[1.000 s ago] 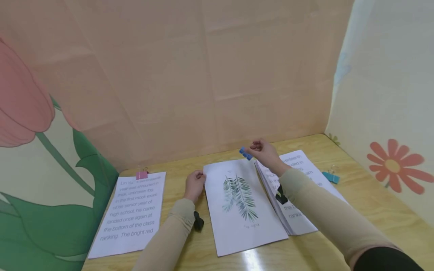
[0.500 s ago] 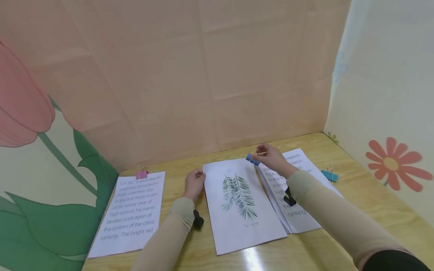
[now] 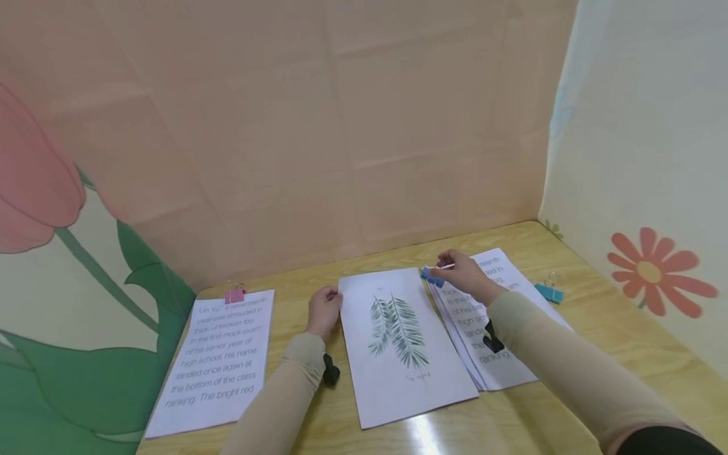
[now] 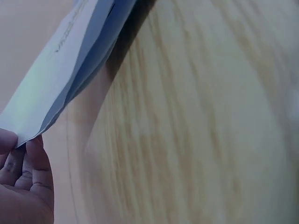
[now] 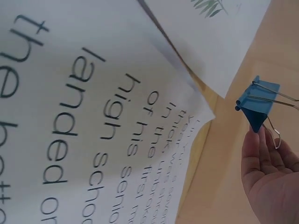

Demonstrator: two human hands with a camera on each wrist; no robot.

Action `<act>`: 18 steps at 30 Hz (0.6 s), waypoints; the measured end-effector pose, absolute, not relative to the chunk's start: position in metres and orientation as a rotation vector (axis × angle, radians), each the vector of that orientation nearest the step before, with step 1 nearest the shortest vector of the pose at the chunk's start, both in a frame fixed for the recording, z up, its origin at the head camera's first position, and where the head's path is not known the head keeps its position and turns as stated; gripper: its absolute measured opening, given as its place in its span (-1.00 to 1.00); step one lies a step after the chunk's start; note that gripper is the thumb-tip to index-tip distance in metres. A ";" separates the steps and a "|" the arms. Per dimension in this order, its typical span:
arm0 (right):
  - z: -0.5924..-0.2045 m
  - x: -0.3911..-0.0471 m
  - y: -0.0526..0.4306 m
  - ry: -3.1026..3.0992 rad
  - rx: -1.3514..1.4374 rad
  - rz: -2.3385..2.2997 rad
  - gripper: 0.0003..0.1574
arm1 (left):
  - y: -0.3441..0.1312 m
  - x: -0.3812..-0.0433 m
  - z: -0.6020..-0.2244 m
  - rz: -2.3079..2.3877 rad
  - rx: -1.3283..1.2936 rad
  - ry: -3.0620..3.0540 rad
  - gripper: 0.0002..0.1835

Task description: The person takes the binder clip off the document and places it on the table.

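Observation:
My left hand (image 3: 324,311) pinches the upper left corner of a white sheaf of paper (image 3: 409,392) with a drawing of green leaf sprigs. In the left wrist view the sheaf's loose layers (image 4: 70,60) spread apart slightly above the thumb and fingers. My right hand (image 3: 464,276) holds a blue binder clip (image 5: 259,100) by its lower end, its wire handles sticking out to the side. The clip hovers near the sheaf's upper right corner, over the gap beside a stack of printed pages (image 3: 506,373). Nothing is between the clip's jaws.
Another printed stack (image 3: 218,360) lies at the left with a pink binder clip (image 3: 234,296) on its top edge. A teal binder clip (image 3: 549,293) rests on the wooden table (image 3: 614,354) at the right. A peach wall (image 3: 364,126) rises behind the table.
My right hand has moved right and slightly down with the blue binder clip, away from the sheaf's top edge. The left hand keeps its pinch on the corner.

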State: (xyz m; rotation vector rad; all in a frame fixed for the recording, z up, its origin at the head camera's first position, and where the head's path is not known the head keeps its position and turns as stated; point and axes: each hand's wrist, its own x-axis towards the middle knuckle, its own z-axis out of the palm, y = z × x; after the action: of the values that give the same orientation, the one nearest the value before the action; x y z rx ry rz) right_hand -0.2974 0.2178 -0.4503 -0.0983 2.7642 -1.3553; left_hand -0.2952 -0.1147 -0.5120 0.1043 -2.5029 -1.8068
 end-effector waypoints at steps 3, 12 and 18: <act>-0.453 -0.296 0.220 2.771 -0.086 -1.335 -0.26 | -0.114 -0.297 -0.514 -1.796 0.107 -2.501 -0.75; -0.460 -0.291 0.225 2.777 -0.056 -1.246 -0.19 | -0.115 -0.298 -0.516 -1.772 0.138 -2.539 -0.76; -0.464 -0.288 0.228 2.777 -0.074 -1.212 -0.23 | -0.113 -0.298 -0.517 -1.780 0.149 -2.546 -0.77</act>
State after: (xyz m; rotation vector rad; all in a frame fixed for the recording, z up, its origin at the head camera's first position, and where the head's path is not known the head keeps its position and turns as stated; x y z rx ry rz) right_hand -0.2877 0.2275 -0.4640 -0.0741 2.7771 -1.2116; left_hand -0.2980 -0.1134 -0.5169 0.1490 -2.5458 -1.7804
